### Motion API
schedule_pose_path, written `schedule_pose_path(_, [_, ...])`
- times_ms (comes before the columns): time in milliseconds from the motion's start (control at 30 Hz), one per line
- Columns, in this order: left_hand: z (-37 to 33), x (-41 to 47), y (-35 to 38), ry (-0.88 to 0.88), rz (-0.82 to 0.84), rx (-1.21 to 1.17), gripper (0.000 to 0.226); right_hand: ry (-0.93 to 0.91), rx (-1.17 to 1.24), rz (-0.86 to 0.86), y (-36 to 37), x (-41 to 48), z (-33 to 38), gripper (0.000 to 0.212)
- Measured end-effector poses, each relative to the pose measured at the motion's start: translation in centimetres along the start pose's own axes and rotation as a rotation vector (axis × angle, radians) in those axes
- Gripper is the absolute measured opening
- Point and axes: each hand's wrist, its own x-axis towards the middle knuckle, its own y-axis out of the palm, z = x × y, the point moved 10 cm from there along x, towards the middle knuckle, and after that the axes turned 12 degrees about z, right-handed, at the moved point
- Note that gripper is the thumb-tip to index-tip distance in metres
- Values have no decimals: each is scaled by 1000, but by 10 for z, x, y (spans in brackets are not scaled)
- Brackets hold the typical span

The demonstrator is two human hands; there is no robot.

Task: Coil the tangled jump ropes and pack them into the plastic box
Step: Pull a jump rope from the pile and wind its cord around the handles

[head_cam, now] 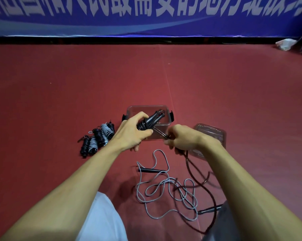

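My left hand (132, 132) grips the black handles of a dark jump rope (151, 121), with several turns of cord wound round them, just in front of the clear plastic box (165, 125). My right hand (180, 140) pinches the same rope's dark cord, which trails down past my right forearm to the floor. A loose grey jump rope (165, 186) lies tangled on the floor below my hands, one black handle (151, 170) at its upper left and another (210, 209) at its lower right. Several coiled ropes (97, 140) lie in a row left of the box.
The clear lid (210, 134) lies on the red floor right of the box, partly behind my right hand. A blue banner (146, 14) runs along the far wall. A white bag (285, 44) sits at the far right. My knees are at the bottom edge.
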Motion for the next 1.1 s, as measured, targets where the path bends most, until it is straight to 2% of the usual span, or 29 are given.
schedule_pose_path(100, [6,-2,-4,-11,-16,69,23,34,-100,50,4,-4,0,27])
schedule_pose_path(233, [22,2,5,-69,70,198,26,-51,-289,6,2,-12,19,23])
schedule_pose_path(333, [30,6,19,-127,162,349,29,-141,-345,-68,-2,-14,30,18])
schedule_pose_path(400, [31,7,27,-149,197,414,23,-205,-349,-136,-8,-15,35,15])
schedule_pose_path(467, [29,7,31,-148,220,442,15,-231,-379,-221,-17,-19,38,13])
schedule_pose_path(533, [25,7,34,-122,247,488,17,-245,-396,-299,-25,-26,41,14])
schedule_pose_path(667, [15,3,42,-56,318,510,31,-323,-249,-401,-37,-36,42,11])
schedule_pose_path(833, [3,-5,52,-1,381,481,25,-309,-121,-404,-42,-31,35,24])
schedule_pose_path(933, [-10,-8,50,59,343,379,28,-303,-87,-387,-40,-28,33,23])
schedule_pose_path(1000, [-16,-10,46,85,318,311,27,-279,45,-383,-44,-27,26,27])
schedule_pose_path(1067, [-20,-10,42,96,303,239,22,-262,228,-354,-46,-27,18,43])
schedule_pose_path(1100, [-22,-11,41,96,299,199,30,-275,336,-321,-45,-26,15,49])
